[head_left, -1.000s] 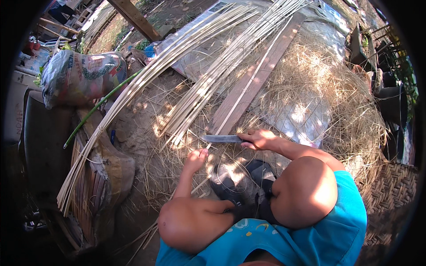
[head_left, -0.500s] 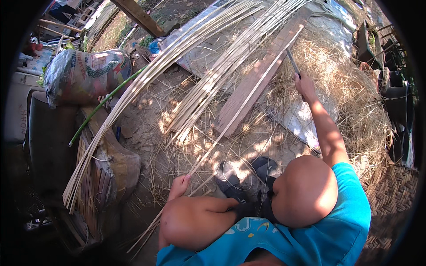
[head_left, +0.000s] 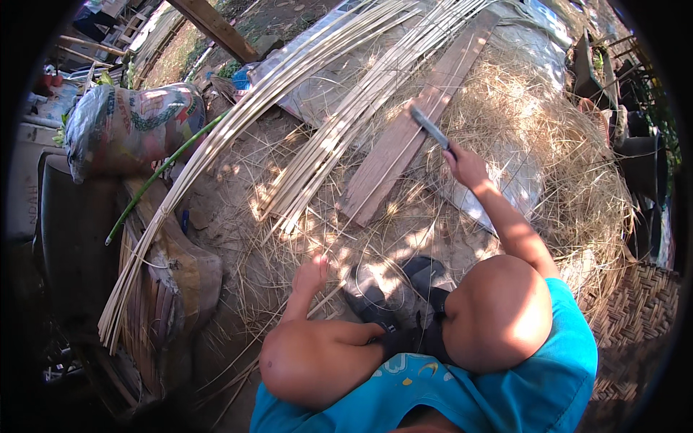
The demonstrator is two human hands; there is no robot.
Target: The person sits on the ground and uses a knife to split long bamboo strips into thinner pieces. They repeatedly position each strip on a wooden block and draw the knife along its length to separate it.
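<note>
Dusty ground (head_left: pixel 242 155), flat wooden plank (head_left: pixel 393 153), metal knife (head_left: pixel 432 130)

Ground (head_left: pixel 220 193): bare earth, littered with loose shavings. A pale sheet (head_left: pixel 314 102) lies over it. A brown plank (head_left: pixel 392 156) and pale strips (head_left: pixel 326 146) extend onto the sheet; a straw-coloured heap (head_left: pixel 570 141) partly covers its right side.

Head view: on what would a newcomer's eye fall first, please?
Probably the long bundle of pale strips, sweeping from the lower left to the top. Next come the knife in the right hand, pointing across the brown plank near the centre, and the large straw-coloured heap on the right.
</note>
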